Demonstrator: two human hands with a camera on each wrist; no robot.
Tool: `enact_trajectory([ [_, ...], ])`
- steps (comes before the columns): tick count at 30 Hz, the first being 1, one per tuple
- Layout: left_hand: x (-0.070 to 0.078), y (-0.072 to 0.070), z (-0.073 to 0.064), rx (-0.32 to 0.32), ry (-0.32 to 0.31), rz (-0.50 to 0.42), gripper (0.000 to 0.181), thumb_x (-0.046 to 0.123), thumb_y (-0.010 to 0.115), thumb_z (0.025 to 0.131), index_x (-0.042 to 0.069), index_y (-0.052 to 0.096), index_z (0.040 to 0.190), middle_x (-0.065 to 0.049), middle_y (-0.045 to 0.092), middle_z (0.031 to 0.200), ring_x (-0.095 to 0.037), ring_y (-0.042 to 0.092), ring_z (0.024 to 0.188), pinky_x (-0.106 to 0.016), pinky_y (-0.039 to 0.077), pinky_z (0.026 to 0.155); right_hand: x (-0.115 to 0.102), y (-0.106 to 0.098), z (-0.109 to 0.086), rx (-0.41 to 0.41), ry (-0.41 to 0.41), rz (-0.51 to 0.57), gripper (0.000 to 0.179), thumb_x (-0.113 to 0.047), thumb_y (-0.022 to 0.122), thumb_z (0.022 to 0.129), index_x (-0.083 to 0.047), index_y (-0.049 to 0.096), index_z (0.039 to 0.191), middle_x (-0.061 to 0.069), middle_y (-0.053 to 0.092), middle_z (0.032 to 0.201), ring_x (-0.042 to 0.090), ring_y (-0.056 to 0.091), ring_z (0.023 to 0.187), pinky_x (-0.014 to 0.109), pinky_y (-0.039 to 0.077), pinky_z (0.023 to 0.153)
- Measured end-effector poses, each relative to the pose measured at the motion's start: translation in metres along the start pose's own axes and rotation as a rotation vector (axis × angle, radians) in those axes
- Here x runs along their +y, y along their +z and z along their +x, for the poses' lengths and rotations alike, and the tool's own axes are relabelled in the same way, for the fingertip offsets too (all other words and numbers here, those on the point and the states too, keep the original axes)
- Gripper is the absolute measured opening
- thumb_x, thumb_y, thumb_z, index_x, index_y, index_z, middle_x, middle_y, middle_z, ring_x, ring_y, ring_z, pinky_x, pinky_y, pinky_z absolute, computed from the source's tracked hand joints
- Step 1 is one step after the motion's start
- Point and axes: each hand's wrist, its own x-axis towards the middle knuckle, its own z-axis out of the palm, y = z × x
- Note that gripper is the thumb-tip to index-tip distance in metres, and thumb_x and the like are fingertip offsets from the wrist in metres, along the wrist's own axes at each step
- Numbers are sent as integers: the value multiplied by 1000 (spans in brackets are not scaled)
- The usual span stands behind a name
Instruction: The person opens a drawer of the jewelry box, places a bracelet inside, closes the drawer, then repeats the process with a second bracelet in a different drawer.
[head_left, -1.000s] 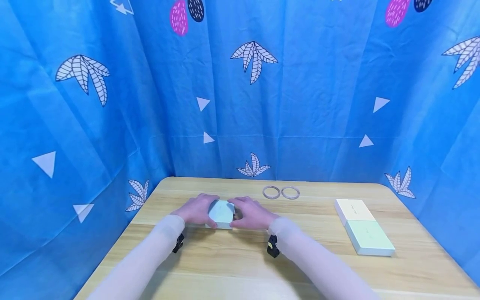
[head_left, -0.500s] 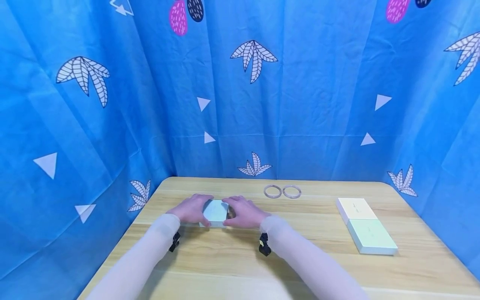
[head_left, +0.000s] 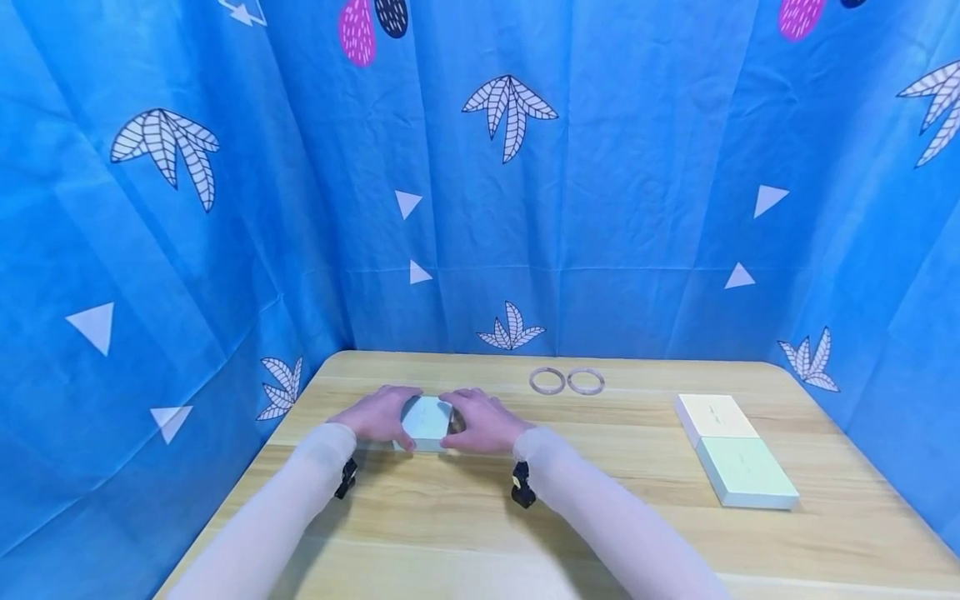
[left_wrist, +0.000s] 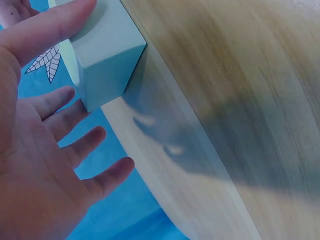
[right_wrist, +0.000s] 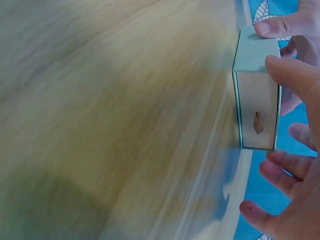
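While the small pale-green box appears to rest on the counter, left of middle, we pinch its ends between both hands, left hand and right hand, thumbs on the near side, probably to steady it evenly. The tab faces right. Two rings lie beyond; farther right, a cream box and a flat green box abut, perhaps leaving us room.

The small mint-green rectangular box shows a pale beige end panel; right of it, one flat rectangular box is cream-topped, another pale green. Behind it, the blue fabric curtain bears white leaves and triangles.
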Motion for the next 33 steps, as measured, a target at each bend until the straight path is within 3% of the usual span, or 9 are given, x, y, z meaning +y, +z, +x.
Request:
enact_trajectory([
  [16,-1,0,0,-37,-60,-12,103,35,94,66,17,43,154,-10,48,151,-31,46,129,-60,41,106,0,3,0,-5,22,7,85,-56,73,85,-21,41,155,5,48,154,28,47,137,59,39,110],
  [26,1,0,-2,-48,-43,-43,102,30,93,67,17,42,154,-8,48,150,-30,42,128,-59,39,106,1,-2,-9,-1,9,9,85,-57,69,88,-18,38,156,7,43,157,30,44,140,60,40,109],
  [30,2,-1,-4,-47,-16,-20,101,42,89,71,17,40,155,-9,43,155,-31,39,135,-60,37,109,7,-5,-17,4,14,16,84,-56,68,88,-18,38,156,10,40,159,32,41,144,62,37,111],
  [33,5,-2,-5,-39,-8,8,99,57,80,77,16,38,156,-12,38,160,-35,33,144,-62,33,113,14,-9,-23,-5,27,15,84,-56,68,89,-20,37,157,11,37,161,34,37,146,63,33,113],
])
